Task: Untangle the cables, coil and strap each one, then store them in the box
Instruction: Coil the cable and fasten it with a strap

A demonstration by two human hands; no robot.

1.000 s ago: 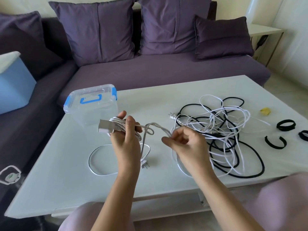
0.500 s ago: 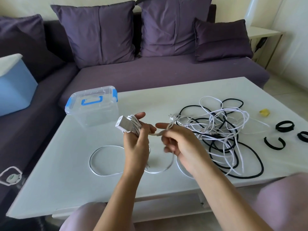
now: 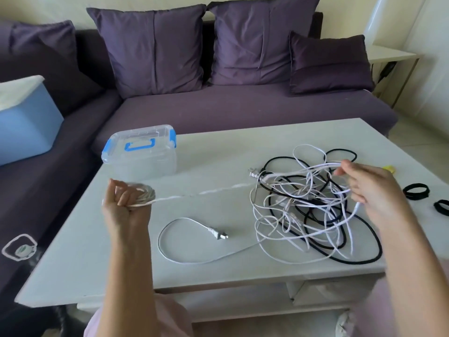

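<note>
Now that the hands have parted, the left hand clenches its white cable coil; the right hand (fingers spread) reaches the black-and-white cable tangle for slack.

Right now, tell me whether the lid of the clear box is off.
No, the clear box is closed, with its blue-handled lid sitting on top.

A white counter stands before a purple corner sofa lined with purple cushions against a pale yellowish wall, with a light side table at the right, over what seems a tiled floor, in soft daylight.
</note>
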